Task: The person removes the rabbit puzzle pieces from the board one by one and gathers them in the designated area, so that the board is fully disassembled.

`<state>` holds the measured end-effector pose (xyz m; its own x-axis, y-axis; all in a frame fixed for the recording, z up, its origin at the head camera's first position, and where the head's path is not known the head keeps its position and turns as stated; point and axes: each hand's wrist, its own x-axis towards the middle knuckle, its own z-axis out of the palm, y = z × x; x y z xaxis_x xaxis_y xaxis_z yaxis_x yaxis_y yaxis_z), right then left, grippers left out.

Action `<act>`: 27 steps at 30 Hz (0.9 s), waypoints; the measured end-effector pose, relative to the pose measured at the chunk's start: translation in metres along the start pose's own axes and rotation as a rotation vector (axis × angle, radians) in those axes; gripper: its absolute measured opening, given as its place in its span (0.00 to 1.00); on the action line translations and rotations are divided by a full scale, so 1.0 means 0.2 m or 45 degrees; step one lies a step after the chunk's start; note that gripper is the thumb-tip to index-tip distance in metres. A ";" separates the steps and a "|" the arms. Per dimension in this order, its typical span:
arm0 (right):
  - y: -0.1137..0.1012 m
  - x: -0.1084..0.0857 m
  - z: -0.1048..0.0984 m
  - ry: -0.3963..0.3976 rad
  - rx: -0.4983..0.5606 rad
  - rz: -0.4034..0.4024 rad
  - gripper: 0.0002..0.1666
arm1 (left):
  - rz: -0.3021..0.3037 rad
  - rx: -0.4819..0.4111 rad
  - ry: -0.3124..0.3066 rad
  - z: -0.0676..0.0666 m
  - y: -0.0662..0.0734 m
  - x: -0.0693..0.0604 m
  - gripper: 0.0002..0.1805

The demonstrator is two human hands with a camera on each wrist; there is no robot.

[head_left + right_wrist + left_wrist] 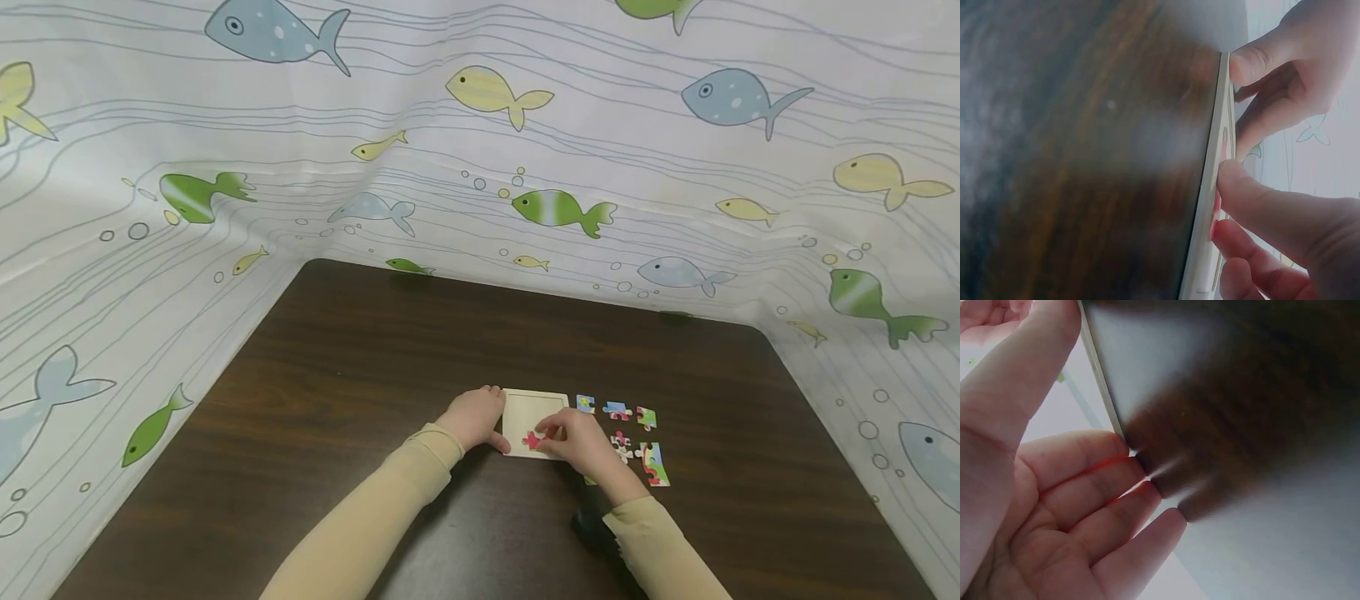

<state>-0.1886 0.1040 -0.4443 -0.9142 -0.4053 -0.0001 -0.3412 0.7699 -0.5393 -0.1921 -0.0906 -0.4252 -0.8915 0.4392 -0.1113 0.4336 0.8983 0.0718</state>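
Note:
A shallow light wooden puzzle tray [525, 408] lies flat on the table. My left hand [474, 417] steadies its left edge, with the thumb near the front corner and the other fingers extended towards the back corner. In the left wrist view those fingers [1104, 506] are fairly straight against the tabletop. Over the front part of the tray, my right hand [581, 437] pinches a pink puzzle piece [532, 440] between thumb and fingers. The right wrist view shows the thumb [1254, 194] low at the tray, with only a pink edge of the piece visible.
Several loose puzzle pieces lie right of the tray, among them a blue one [617, 410], a green one [647, 418] and a larger multicoloured one [654, 464]. Some are partly hidden by my right hand. A fish-patterned curtain [480, 167] surrounds the dark wooden table [360, 358].

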 end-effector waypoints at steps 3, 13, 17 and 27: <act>0.00 0.00 0.00 0.005 0.003 -0.011 0.07 | 0.002 0.006 -0.001 0.00 0.00 0.00 0.49; 0.00 0.00 0.02 0.034 0.053 0.027 0.08 | 0.002 -0.013 -0.002 0.00 0.00 0.00 0.49; 0.00 -0.01 0.02 0.065 0.045 0.028 0.09 | -0.002 -0.015 -0.010 0.00 0.00 0.01 0.50; -0.01 -0.02 0.01 0.140 0.068 0.032 0.05 | -0.007 0.001 -0.014 0.00 0.00 0.00 0.50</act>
<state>-0.1847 0.1030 -0.4463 -0.9417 -0.3277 0.0765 -0.3086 0.7504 -0.5845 -0.1919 -0.0897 -0.4251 -0.8924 0.4344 -0.1224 0.4288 0.9007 0.0702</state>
